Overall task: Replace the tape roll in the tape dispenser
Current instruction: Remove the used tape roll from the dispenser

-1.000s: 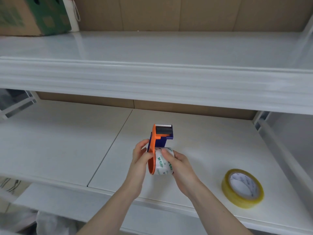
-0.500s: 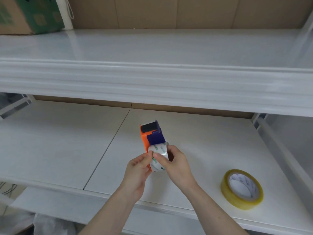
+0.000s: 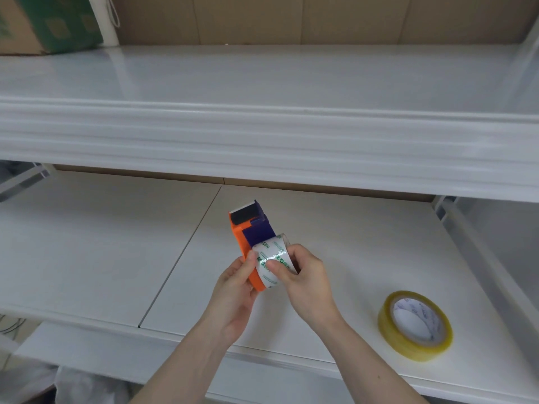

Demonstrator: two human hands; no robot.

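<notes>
An orange and blue tape dispenser (image 3: 243,231) is held above the lower white shelf (image 3: 350,243), its cutter end pointing away from me. A nearly used-up white roll with green print (image 3: 271,259) sits in it. My left hand (image 3: 234,293) grips the dispenser's orange side from below. My right hand (image 3: 303,279) pinches the white roll with thumb and fingers. A fresh yellow tape roll (image 3: 415,323) lies flat on the shelf to the right, apart from both hands.
An upper white shelf (image 3: 262,126) overhangs the work area, close above the dispenser. A green and brown cardboard box (image 3: 43,21) stands at its far left. A white upright frame (image 3: 472,252) bounds the lower shelf on the right.
The dispenser has been turned so its cutter end tilts left and the roll faces me. My right hand's thumb has shifted onto the front of the white roll.
</notes>
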